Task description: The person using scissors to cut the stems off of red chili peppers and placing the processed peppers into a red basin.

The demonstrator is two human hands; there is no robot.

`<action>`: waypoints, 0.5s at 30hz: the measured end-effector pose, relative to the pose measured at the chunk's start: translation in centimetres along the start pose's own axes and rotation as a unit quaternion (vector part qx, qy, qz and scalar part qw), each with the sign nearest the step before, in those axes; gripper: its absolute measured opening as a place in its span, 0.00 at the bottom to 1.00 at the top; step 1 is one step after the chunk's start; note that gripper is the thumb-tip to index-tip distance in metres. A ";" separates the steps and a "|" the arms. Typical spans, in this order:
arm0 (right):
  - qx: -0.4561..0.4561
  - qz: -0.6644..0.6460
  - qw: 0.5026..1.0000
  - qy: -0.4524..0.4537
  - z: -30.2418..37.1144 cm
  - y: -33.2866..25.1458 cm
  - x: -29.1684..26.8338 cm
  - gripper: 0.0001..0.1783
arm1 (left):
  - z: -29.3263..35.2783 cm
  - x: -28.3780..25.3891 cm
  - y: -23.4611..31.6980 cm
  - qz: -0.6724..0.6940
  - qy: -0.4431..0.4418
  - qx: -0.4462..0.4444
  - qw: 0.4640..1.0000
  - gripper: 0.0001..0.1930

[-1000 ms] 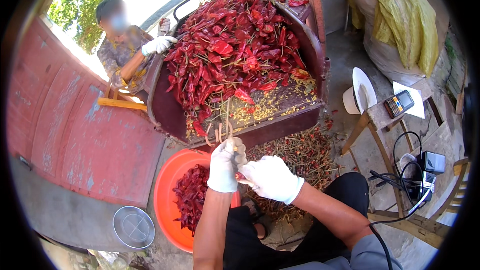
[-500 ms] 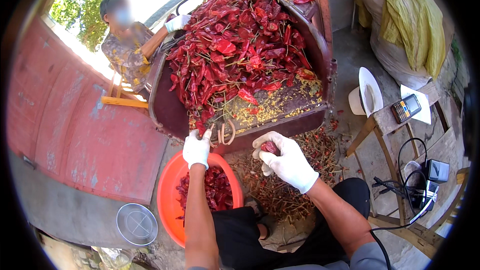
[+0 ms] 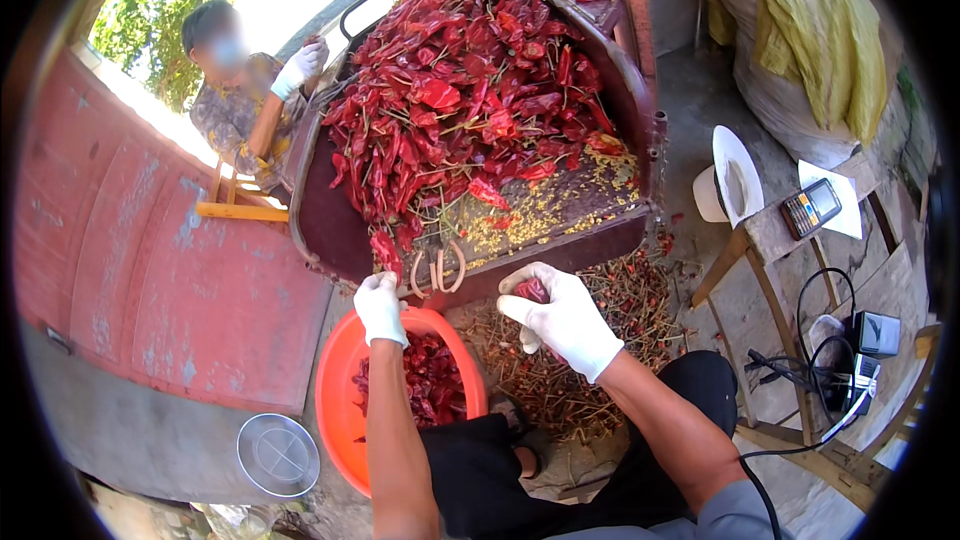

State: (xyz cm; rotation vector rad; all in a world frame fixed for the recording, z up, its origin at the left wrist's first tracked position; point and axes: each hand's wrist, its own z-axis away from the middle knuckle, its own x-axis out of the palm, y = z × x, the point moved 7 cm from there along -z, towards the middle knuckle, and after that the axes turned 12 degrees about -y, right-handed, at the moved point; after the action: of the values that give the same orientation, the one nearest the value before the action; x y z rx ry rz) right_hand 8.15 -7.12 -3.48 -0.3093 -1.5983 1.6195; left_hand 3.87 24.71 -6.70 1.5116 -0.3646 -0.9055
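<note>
My white-gloved left hand is closed at the front edge of a maroon metal bin, pinching a dried red chili pepper that stands up above the fingers. To its right, my gloved right hand is curled round another dark red dried chili, partly hidden by the fingers. A large heap of dried chilies with stems fills most of the bin. Just below my left hand stands an orange basin with red chili pieces in it.
Loose stems cover the floor under the bin. A co-worker in gloves sits at the far left. On the right are a white hat, a handheld device on a wooden stool, and black cables. A round sieve lies lower left.
My left hand has drawn back slightly toward me and left, with a chili now showing above its fingers. My right hand shifts a little left. The co-worker's hand has lifted off the heap.
</note>
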 end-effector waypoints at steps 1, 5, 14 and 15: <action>0.004 -0.004 1.000 0.006 0.0 0.1 -0.1 0.15 | 1.3 1.1 1.4 -0.005 -0.028 0.037 0.999 0.10; -0.060 -0.048 0.996 0.041 -0.3 0.4 -0.1 0.28 | 8.5 5.5 4.6 -0.088 -0.123 0.191 0.970 0.06; -0.121 0.043 0.988 0.086 0.7 0.1 -0.4 0.25 | 18.8 11.7 10.6 -0.380 -0.118 0.467 0.790 0.13; -0.130 0.064 0.985 0.097 0.8 0.0 -0.4 0.21 | 18.9 11.9 10.5 -0.394 -0.129 0.469 0.780 0.13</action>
State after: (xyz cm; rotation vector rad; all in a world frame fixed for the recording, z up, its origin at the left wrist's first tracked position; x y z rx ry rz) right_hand 7.89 -7.96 -3.54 -0.6986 -1.6657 1.4250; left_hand 0.91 1.46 1.02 2.5641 -0.4056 -1.7669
